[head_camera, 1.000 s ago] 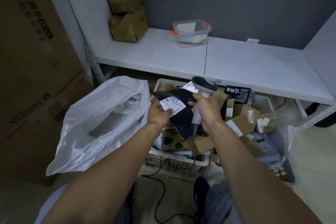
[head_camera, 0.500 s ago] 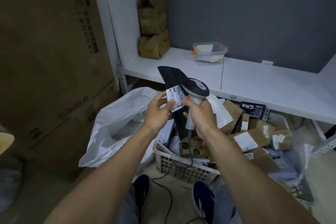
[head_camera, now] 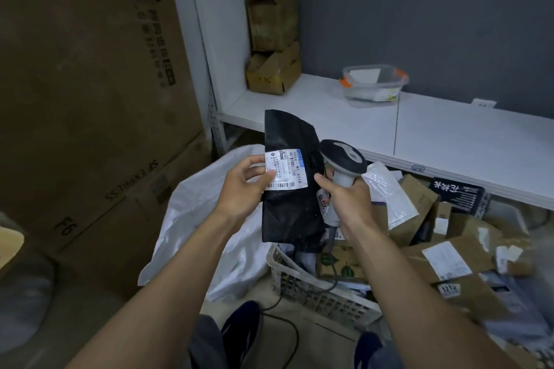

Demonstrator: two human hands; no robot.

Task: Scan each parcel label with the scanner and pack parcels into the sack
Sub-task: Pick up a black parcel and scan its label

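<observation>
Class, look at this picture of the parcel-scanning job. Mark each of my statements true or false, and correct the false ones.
1. The left hand holds a black parcel whose white label faces the camera. True.
2. The right hand is empty. False: it grips the scanner by its handle.
3. The black parcel lies inside the white sack. False: it is held up in the air, outside the sack.
4. A clear plastic container stands on the white shelf. True.
</observation>
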